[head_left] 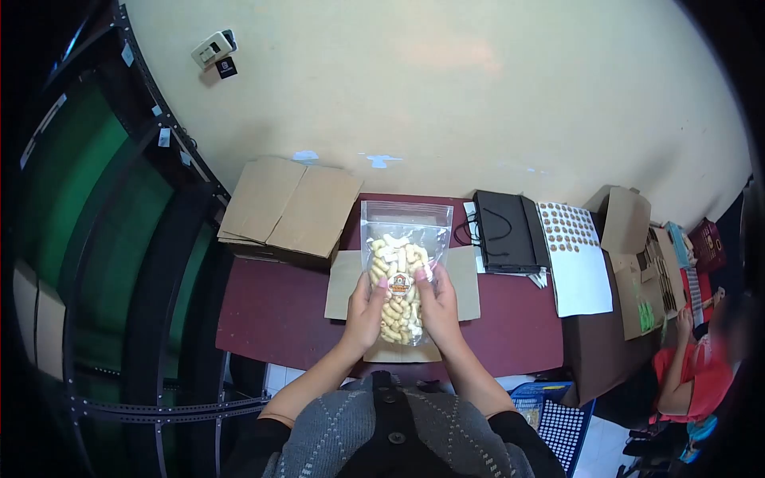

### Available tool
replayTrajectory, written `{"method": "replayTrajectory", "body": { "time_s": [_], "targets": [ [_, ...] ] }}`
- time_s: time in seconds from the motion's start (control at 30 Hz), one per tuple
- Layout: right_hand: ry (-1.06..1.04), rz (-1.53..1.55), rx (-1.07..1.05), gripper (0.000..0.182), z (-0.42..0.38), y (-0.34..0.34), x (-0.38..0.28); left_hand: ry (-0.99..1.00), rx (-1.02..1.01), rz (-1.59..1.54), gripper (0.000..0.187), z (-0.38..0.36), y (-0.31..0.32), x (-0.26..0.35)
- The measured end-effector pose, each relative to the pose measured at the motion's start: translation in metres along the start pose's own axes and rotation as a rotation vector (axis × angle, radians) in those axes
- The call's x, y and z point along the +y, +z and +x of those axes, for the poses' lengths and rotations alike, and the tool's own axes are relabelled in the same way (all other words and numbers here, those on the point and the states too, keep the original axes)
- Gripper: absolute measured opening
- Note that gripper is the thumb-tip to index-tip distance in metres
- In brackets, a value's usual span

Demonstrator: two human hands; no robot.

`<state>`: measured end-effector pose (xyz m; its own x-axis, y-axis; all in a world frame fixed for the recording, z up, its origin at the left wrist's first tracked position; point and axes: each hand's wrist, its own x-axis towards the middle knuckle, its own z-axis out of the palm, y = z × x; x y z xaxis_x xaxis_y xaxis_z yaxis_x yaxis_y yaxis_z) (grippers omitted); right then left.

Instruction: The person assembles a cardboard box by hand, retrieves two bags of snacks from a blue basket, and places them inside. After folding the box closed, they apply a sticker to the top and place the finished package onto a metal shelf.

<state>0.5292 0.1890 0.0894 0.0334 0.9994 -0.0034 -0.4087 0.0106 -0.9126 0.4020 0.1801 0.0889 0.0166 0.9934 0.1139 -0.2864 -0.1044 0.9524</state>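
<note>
Head view: a dark red counter [271, 311] stands against a cream wall [446, 103]. A black metal shelf rack [169, 263] occupies the left side. Cardboard boxes [291, 203] are located at the counter's left rear. A black paper bag [514, 231] lies at the right rear, next to a sheet of round stickers [586, 275]. A blue basket [567, 434] is positioned below the counter's right end. A person in a red top [697, 382] is at the far right.

The clear pouch [401, 311], filled with pale curved pieces, is located between the left hand [365, 315] and the right hand [440, 309], over a cardboard piece [464, 279]. Contact between pouch and cardboard cannot be determined. Each hand is clamped on one side edge, thumb on the front face beside the round label [399, 284]. The pouch's zip end points toward the wall.
</note>
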Motion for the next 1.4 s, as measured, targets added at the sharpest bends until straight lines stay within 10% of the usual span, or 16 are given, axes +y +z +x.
{"method": "replayTrajectory", "body": {
  "time_s": [1.4],
  "targets": [
    [-0.123,-0.221,-0.023,0.043,-0.009,-0.014,-0.034,0.047,-0.261,0.126,0.066,-0.006,0.012,-0.007]
  ]
}}
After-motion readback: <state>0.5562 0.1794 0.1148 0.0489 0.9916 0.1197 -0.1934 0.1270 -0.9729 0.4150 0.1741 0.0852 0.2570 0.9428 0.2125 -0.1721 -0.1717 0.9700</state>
